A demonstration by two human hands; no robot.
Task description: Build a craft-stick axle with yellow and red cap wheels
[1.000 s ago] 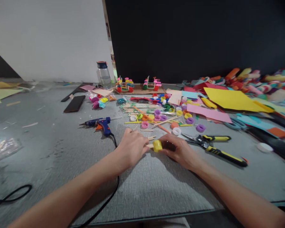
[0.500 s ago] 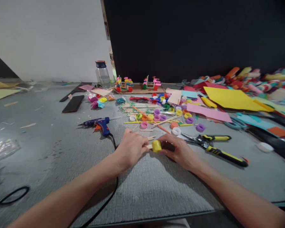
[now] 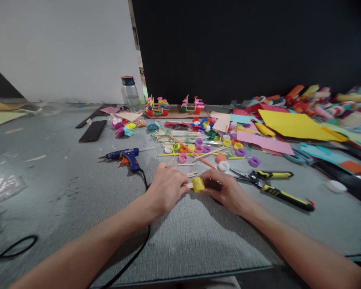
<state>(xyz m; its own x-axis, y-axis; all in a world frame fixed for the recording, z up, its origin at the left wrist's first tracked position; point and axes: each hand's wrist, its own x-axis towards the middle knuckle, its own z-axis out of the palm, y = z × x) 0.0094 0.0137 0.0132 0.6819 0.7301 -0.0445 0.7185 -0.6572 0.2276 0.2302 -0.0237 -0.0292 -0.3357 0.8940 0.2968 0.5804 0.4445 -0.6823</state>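
Low over the grey table, my left hand (image 3: 168, 186) is closed around thin wooden sticks (image 3: 192, 175), whose ends poke out past the fingers. A yellow bottle cap (image 3: 198, 185) is pinched in the fingers of my right hand (image 3: 224, 188). The cap meets the tip of one stick, right beside my left fingertips; whether it is fixed there I cannot tell. To the left lies a blue glue gun (image 3: 123, 156) with its black cord running under my left forearm. Pliers with black and yellow handles (image 3: 264, 182) lie open to the right of my right hand.
Beyond my hands are scattered bottle caps (image 3: 183, 157) and bundled sticks (image 3: 171, 136). Two small cap-wheeled models (image 3: 158, 107) stand at the back, near a water bottle (image 3: 130, 94). Yellow paper (image 3: 297, 124) and scissors (image 3: 299, 156) lie right; a black phone (image 3: 93, 131) lies left.
Both hands hold almost the same position, with the yellow cap still against the stick end. The whole view has shifted very slightly.
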